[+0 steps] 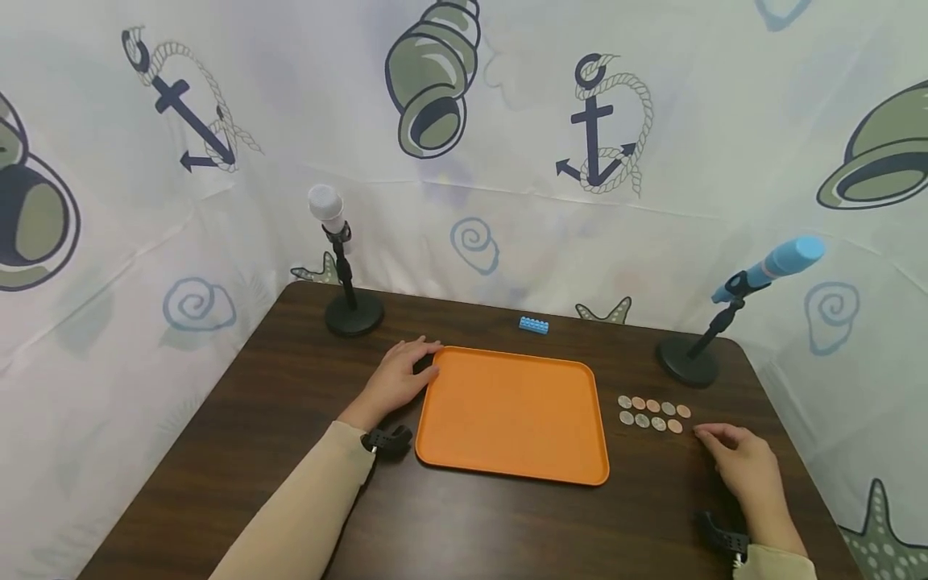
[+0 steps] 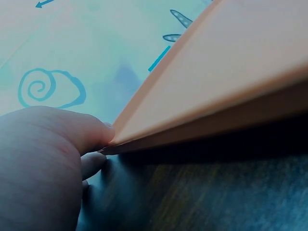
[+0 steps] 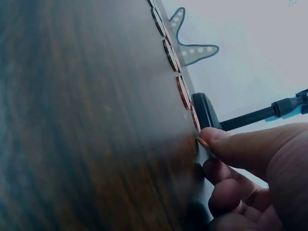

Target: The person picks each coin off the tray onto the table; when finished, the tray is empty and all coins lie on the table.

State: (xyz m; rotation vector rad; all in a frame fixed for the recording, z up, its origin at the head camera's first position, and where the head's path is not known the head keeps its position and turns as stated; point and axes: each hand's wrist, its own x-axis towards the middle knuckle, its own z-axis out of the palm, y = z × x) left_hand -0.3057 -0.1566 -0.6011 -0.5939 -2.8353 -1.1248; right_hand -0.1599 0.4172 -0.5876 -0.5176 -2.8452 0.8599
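My left hand (image 1: 397,377) holds the far left corner of the orange tray (image 1: 513,412), its thumb (image 2: 98,134) against the rim in the left wrist view. The tray lies flat on the table. To the right of it, two rows of silver and copper coins (image 1: 652,406) lie flat. My right hand (image 1: 743,467) is at the right end of the nearer row. In the right wrist view its thumb and fingers pinch a copper-coloured coin (image 3: 203,142), tilted close to the tabletop. The fingers partly cover that coin.
A blue toy brick (image 1: 533,325) lies behind the tray. Left of it, a black stand (image 1: 353,313) bears a white round-headed object (image 1: 326,203). At the right, another black stand (image 1: 687,362) holds a light-blue cylinder (image 1: 786,259) at a slant. A printed curtain hangs behind the dark table.
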